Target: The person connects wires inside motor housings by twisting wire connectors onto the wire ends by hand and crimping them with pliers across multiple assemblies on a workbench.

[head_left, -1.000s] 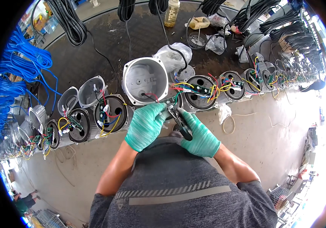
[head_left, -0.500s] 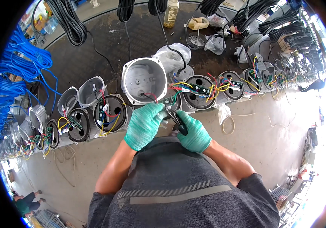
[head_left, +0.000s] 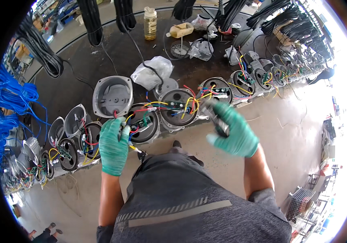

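Note:
My left hand (head_left: pixel 114 146), in a green knit glove, is closed at the front rim of an upturned grey metal housing (head_left: pixel 112 86). Its fingers pinch wires by a red lead (head_left: pixel 115 114) that comes out of the housing; the exact grip is partly hidden. Right beside it lies a round dark-centred base (head_left: pixel 148 135) bearing a small green circuit board (head_left: pixel 143 122) and coloured wires. Away to the right, my gloved right hand (head_left: pixel 238 131) is wrapped round black-handled pliers (head_left: pixel 222 128), blurred by motion, above the floor at the bench edge.
Similar bases with wires, such as one base (head_left: pixel 177 107), line the curved dark bench (head_left: pixel 100 65). Black cable bundles (head_left: pixel 125 16) hang beyond; blue cable coils (head_left: pixel 13 95) are at left. A bottle (head_left: pixel 150 24) and a plastic bag (head_left: pixel 153 73) stand farther back.
My hands have drawn apart: the right moved rightward with the pliers, away from the wires, while the left stays by the housing. The whole view has shifted.

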